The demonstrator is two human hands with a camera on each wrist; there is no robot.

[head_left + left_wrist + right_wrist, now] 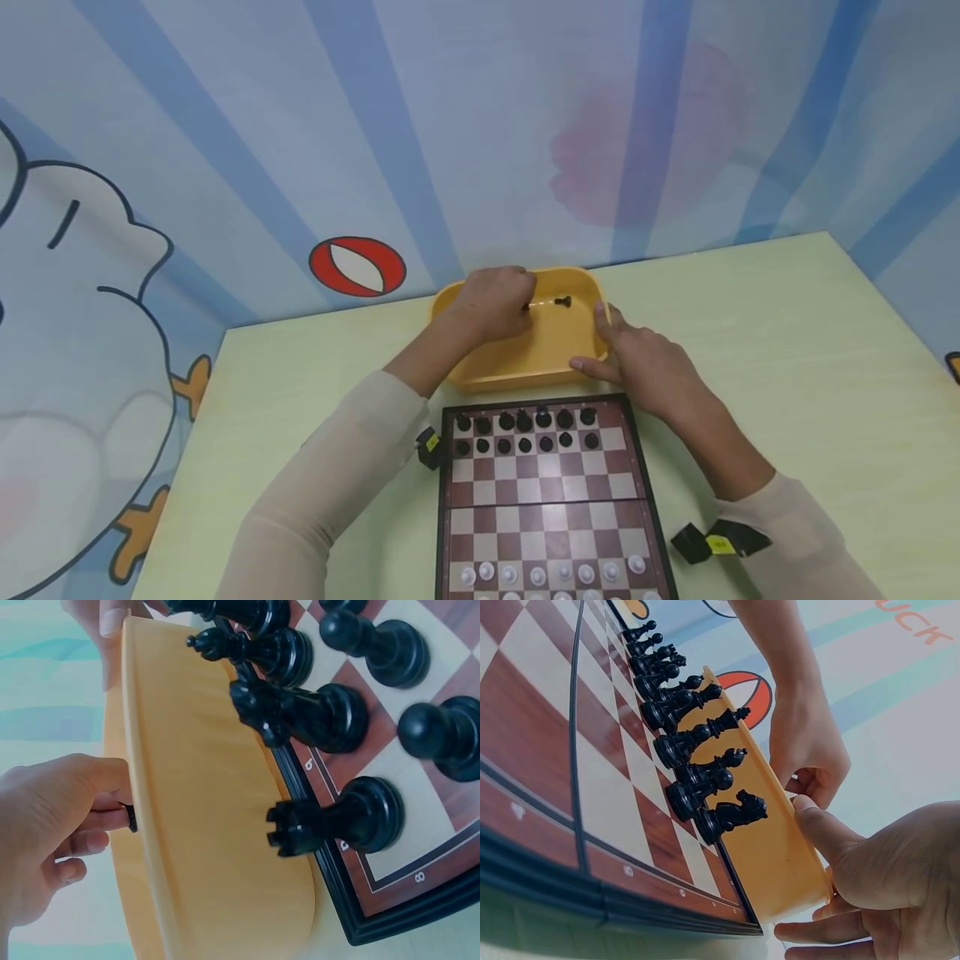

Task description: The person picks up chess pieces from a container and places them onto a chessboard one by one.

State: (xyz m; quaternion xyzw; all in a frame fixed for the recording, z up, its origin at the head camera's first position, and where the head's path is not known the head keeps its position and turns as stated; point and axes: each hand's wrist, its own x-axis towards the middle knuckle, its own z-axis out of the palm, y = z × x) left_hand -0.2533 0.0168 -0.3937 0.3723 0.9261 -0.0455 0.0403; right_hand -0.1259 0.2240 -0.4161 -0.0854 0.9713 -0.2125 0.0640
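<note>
My left hand (497, 304) reaches into a yellow plastic tray (558, 340) behind the chessboard. In the left wrist view its fingertips pinch a black chess piece (131, 817), mostly hidden by the fingers and the tray wall. Another black chess piece (562, 302) lies on its side in the tray. At the tray's right end, my right hand (660, 367) holds the corner, thumb on the near rim and fingers around the side. The checkered chessboard (536, 492) bears two rows of standing black pieces (523, 421) along its far edge, with no piece visible in the far right corner.
White pieces (537, 575) stand on the board's near side, partly cut off by the frame. The board and tray rest on a pale yellow table (772, 350). A blue striped backdrop (495, 125) with cartoon figures rises behind the tray.
</note>
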